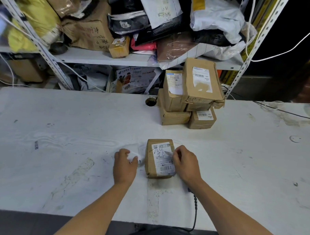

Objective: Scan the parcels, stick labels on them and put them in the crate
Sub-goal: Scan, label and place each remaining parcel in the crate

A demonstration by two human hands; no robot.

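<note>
On the near middle of the desk, the right hand pinches a small label over the parcel, whose long axis runs near-to-far. Left of it, the left hand clutches white backing paper. Farther right, stacked parcels wait.

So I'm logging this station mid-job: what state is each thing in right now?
Parcel: lying flat on the table, shipping label up.
Small label: pinched by the right hand, over the parcel's top.
Backing paper: held by the left hand, beside the parcel.
Stacked parcels: piled at the table's far edge, untouched.
</note>
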